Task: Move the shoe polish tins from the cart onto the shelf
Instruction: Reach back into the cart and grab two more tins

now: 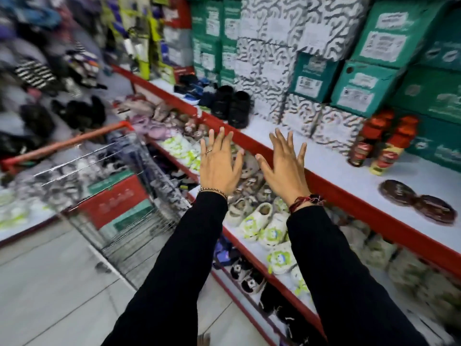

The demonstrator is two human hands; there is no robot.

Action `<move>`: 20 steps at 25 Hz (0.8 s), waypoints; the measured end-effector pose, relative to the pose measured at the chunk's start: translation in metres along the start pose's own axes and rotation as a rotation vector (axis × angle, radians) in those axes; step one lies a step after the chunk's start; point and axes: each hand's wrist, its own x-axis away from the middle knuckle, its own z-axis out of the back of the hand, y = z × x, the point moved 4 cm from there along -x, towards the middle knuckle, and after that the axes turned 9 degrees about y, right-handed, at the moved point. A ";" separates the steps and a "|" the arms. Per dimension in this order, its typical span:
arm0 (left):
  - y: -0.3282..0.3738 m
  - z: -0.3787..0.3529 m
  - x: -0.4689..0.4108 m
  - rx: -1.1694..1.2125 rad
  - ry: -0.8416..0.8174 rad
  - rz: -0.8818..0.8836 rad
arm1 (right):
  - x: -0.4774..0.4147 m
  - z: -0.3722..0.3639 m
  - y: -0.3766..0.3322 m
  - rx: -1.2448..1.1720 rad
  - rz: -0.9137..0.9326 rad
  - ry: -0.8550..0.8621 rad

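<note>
On the white top shelf point(324, 158), right of centre: two shoe polish tins point(417, 202), flat, round, dark brown with a glossy lid, lying side by side and touching at their rims. The pair's long axis runs from upper left to lower right along the shelf, roughly parallel to its red front edge point(349, 193). Lids face up; print on them is too blurred to read.

Behind the tins, on the same shelf: two upright bottles point(384, 143) with red-orange caps and dark and yellow bodies, standing close together. Behind those: stacked green boxes point(366, 83) and black-and-white patterned boxes point(274, 33). Further left on the shelf: a pair of black shoes point(232, 106).

Left hand point(219, 163): empty, fingers spread wide, palm down, a ring on one finger, a bead bracelet at the wrist, held in the air before the shelf edge.

Right hand point(284, 168): empty, fingers spread wide, palm down, red thread at the wrist, held just left of the shelf edge, well apart from the tins.

Both arms: black sleeves.

Lower shelf point(252, 242): small white and green children's shoes point(257, 221).

Left of the hands: a wire cart point(119, 196) with a red handle; contents blurred.
</note>
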 end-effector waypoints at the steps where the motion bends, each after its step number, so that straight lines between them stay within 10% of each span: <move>1: -0.025 0.003 0.006 -0.019 -0.008 0.046 | 0.002 -0.024 -0.015 -0.031 0.024 -0.060; 20: -0.396 -0.162 0.239 -0.158 -0.565 1.426 | 0.180 -0.475 -0.077 0.040 0.085 -1.283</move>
